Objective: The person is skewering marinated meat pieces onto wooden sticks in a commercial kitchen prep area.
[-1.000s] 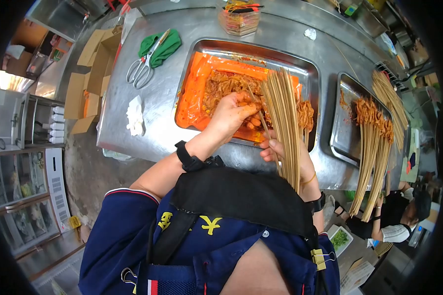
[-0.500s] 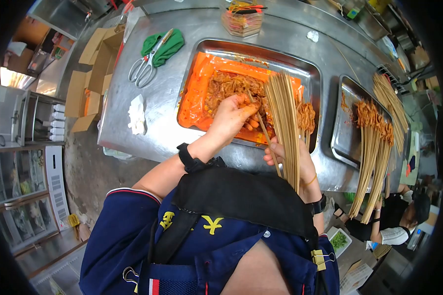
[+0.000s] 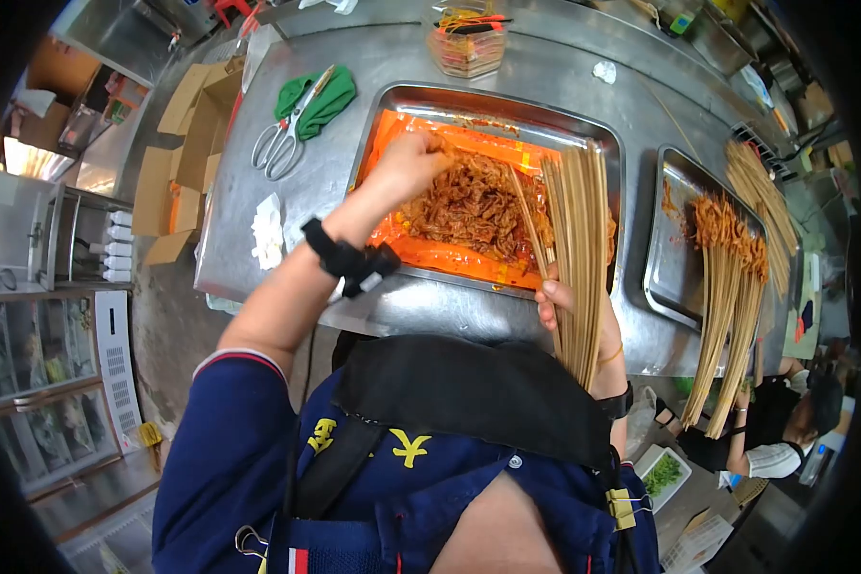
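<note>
Skewers (image 3: 576,251), fanned in a bundle gripped by the right hand (image 3: 574,311) over the tray's (image 3: 493,99) right side, could slip and scatter if that grip loosens while the left hand (image 3: 407,165) pinches shredded meat (image 3: 474,206) at the tray's far-left edge.

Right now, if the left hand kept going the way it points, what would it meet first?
Likely the far rim of the steel tray lined with orange plastic; the left hand already reaches into the shredded marinated meat. Depth is unclear.

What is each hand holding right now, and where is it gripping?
The right hand grips a bundle of bamboo skewers near its lower end. The left hand reaches into the marinated meat; whether it grips any cannot be told.
</note>
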The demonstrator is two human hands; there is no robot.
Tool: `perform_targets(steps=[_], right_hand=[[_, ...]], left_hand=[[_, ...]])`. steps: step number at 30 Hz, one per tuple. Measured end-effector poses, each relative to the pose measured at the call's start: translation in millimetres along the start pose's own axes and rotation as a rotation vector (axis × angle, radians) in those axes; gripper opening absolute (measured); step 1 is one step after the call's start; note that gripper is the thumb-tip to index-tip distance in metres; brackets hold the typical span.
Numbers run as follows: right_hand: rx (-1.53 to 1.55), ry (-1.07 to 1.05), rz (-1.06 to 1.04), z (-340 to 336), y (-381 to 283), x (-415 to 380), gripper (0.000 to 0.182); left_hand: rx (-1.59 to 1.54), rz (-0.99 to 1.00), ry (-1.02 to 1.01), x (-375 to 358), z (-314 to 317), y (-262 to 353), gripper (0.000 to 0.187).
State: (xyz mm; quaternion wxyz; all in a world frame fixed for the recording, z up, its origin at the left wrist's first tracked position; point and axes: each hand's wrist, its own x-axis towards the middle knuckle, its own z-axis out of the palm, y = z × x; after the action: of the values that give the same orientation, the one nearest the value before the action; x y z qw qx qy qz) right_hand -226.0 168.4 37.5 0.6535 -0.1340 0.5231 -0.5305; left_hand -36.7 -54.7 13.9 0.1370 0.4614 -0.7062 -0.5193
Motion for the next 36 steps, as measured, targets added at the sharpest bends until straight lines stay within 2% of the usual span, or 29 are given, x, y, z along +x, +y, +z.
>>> perform_targets(steps=[1, 4, 5, 8, 12, 15, 18, 21, 24, 25, 28, 36], right_hand=[[0.031, -0.023, -0.001, -2.1, -0.2, 0.1, 0.023], [0.079, -0.049, -0.003, -8.3, 0.8, 1.1, 0.024], [0.080, -0.042, -0.008, -8.2, -0.1, 0.3, 0.025], [0.090, -0.050, -0.007, -8.5, -1.4, -1.4, 0.025], [0.090, -0.048, -0.009, -11.0, -1.9, -2.9, 0.025], [0.108, -0.086, -0.022, -8.3, -2.1, -3.4, 0.024], [0.053, -0.066, -0.001, -4.7, -3.9, -4.4, 0.022], [0.015, -0.083, 0.002, -2.4, -4.1, -3.8, 0.020], [-0.031, -0.111, 0.017, -1.7, -1.2, 0.9, 0.018], [-0.033, -0.118, 0.022, 1.3, 0.3, 1.0, 0.017], [-0.050, -0.134, 0.037, 8.2, 1.8, 1.5, 0.016], [-0.104, -0.151, 0.085, 17.0, 6.1, 3.1, 0.016]], left_hand=[[0.237, 0.106, 0.049, 9.6, -3.1, -0.6, 0.023], [0.584, 0.343, -0.007, 42.0, 7.4, -4.5, 0.026], [0.624, 0.250, -0.014, 46.0, 16.0, 0.5, 0.024], [0.867, 0.274, -0.053, 58.0, 33.8, 10.4, 0.022], [0.982, 0.286, -0.242, 48.9, 34.3, 23.8, 0.020], [1.113, 0.353, -0.269, 27.8, 28.4, 35.1, 0.020], [0.979, 0.298, -0.207, 7.3, 17.1, 35.8, 0.021], [0.536, 0.367, -0.106, -1.8, 3.2, 2.0, 0.022], [-0.200, 0.099, -0.016, -20.1, 6.2, -9.8, 0.023], [-0.343, 0.034, 0.060, -31.5, 9.8, 1.6, 0.021], [-0.753, 0.009, 0.077, -44.7, 14.5, -3.0, 0.022], [-0.972, -0.052, 0.025, -56.6, 27.7, 1.6, 0.019]])
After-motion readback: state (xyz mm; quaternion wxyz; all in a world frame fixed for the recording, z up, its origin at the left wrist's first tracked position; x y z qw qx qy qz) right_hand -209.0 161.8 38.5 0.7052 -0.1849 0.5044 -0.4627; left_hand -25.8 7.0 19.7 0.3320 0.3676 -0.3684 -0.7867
